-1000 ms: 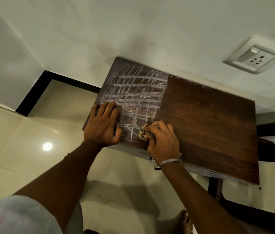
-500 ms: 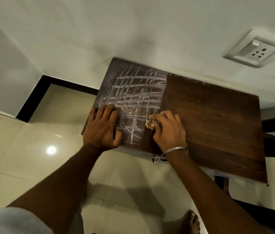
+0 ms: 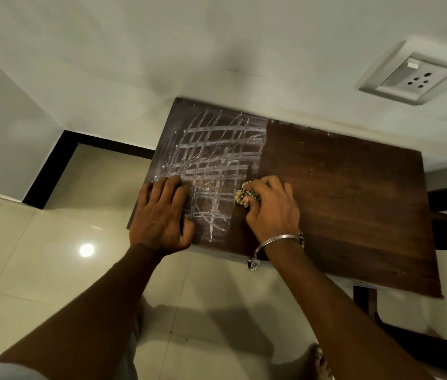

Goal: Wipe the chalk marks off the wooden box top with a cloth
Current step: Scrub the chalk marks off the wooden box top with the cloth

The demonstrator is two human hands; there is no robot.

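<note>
Two bare forearms reach up from the bottom of the view over pale tiled floor [image 3: 38, 270], one bare foot [image 3: 321, 363] showing below. One metal bangle [image 3: 277, 241] circles the right wrist. The left hand [image 3: 162, 218] lies flat, fingers spread a little, on the near left corner of the wooden box top [image 3: 354, 201], close to its left edge. The right hand [image 3: 271, 207] is curled tight around one small patterned cloth [image 3: 245, 197], pressing it on the wood near the front edge, at the right border of the chalk marks [image 3: 214, 160]. That white crosshatch covers the left part; the right part is bare, open wood. The far edge meets the wall [image 3: 216, 50], which carries one socket plate [image 3: 408, 78].
</note>
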